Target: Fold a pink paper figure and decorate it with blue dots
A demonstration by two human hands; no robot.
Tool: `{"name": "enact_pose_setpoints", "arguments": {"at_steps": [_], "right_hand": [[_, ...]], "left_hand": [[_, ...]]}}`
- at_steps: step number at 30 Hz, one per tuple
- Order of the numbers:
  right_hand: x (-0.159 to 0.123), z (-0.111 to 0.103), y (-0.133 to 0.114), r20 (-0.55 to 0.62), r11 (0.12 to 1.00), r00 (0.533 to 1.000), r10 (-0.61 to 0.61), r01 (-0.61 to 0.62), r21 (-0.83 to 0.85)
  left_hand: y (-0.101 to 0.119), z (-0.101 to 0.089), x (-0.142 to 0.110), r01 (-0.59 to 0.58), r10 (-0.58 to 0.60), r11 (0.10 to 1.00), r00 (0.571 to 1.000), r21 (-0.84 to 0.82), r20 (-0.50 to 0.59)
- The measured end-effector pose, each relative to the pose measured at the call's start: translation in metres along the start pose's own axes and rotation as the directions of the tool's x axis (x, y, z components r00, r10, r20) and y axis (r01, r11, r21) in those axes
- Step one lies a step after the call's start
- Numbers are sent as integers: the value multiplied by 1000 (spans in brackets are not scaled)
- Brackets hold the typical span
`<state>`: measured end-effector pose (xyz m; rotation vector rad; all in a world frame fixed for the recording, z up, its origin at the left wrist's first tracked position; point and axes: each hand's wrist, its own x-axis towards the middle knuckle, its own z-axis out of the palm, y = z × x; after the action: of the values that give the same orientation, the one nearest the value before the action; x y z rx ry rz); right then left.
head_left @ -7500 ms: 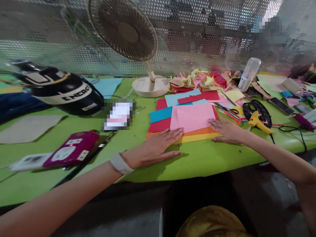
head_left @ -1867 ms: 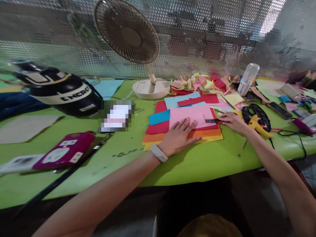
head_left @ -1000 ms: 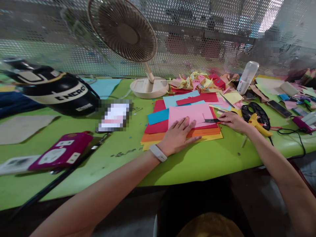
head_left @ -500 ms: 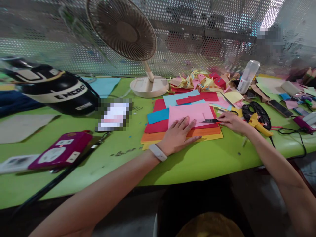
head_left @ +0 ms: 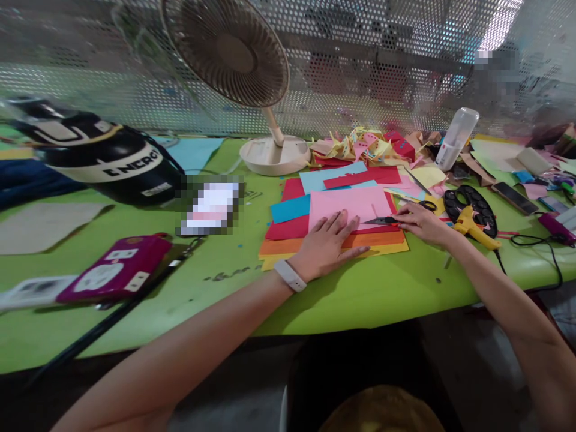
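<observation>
One pink paper lies on some bright papers. At its 7 o'clock, the left hand rests flat, partly on it, fingers spread. At its 3 o'clock, the right hand pinches a dark, pointy tool. A yellow glue gun sits at 3 o'clock from that hand.

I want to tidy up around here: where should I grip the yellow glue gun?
Best, I'd say, around the yellow glue gun's handle, coming from the near right: it is a long bar whose end juts past the black palette, with the cord leaving there.
</observation>
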<state>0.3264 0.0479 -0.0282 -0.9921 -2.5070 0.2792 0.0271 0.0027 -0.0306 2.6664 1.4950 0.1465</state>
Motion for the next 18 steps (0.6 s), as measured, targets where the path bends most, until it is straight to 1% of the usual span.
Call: {"name": "enact_pose_setpoints", "arguments": {"at_steps": [2,5,8,10,12,14,16,18], "right_hand": [[1,1,-1,-14,1000,1000,-8,8,-16],[3,0,-3,-24,999,999,-39,38,-34],[3,-4,-1,-31,998,998,-48,47,-38],[2,-6,1,-26,998,999,-43,42,-38],[1,-6,5,-17,999,999,-38,38,-32],[-1,-5,7,-11,999,999,-36,36,-21],[-1,-4,8,-10,999,999,-36,36,-12],[-1,-3,8,-9,999,999,-39,39,-6]], "left_hand": [[2,-2,0,10,-10,1000,1000,-1,9],[7,-5,2,39,-38,999,998,-17,55],[14,-9,6,44,-37,996,995,-78,93],[16,-13,8,26,-14,989,996,-143,90],[14,-16,7,21,-5,980,997,-199,82],[9,-18,5,48,-29,977,995,-207,96],[2,-18,1,63,-42,985,991,-162,126],[-4,-16,-2,46,-32,994,990,-101,140]]}}
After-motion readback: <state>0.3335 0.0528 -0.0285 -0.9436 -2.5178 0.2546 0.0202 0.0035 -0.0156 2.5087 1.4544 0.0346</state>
